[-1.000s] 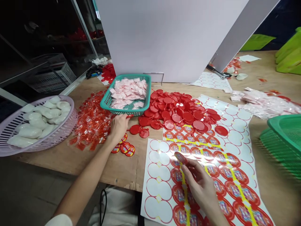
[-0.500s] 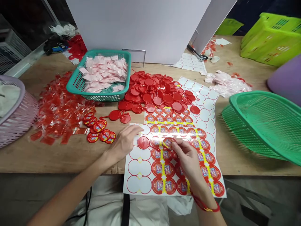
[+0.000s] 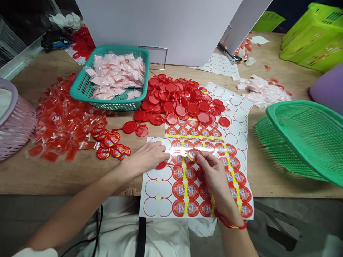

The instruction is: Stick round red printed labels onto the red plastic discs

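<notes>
Red disc, partly hidden beneath the left hand, whose grip is unclear, lies left of the right hand, which pinches a round sticker.

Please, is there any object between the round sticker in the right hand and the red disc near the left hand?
No separate object is visible between the round sticker, pinched in the right hand, and the red disc; only the printed sheet shows below. The left hand, however, partly covers the disc.
</notes>
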The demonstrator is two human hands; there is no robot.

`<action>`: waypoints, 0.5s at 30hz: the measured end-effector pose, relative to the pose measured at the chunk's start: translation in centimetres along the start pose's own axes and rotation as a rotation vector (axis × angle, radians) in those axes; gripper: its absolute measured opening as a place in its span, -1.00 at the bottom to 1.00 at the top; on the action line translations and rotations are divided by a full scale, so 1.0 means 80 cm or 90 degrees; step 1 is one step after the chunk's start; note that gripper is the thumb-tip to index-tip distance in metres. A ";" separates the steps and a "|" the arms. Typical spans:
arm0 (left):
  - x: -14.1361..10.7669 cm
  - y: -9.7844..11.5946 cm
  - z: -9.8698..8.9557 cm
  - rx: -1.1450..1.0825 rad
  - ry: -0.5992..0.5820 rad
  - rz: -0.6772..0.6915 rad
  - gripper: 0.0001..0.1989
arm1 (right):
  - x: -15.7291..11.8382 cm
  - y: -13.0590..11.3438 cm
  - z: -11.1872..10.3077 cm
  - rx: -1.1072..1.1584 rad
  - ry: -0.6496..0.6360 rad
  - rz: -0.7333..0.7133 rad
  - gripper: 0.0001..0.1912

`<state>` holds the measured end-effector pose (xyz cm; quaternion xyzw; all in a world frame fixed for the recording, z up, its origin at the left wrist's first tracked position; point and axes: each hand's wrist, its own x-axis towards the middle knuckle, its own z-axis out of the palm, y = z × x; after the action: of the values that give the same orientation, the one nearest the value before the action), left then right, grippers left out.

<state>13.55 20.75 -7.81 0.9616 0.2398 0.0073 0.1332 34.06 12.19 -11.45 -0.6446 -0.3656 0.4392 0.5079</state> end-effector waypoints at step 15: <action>-0.025 0.054 0.062 -0.205 0.245 -0.202 -0.33 | 0.000 -0.024 0.005 -0.091 -0.134 0.005 -0.75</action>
<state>14.16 14.92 -11.39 0.8596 0.4038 0.2069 0.2352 33.60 12.74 -9.66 -0.6310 -0.4447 0.4793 0.4175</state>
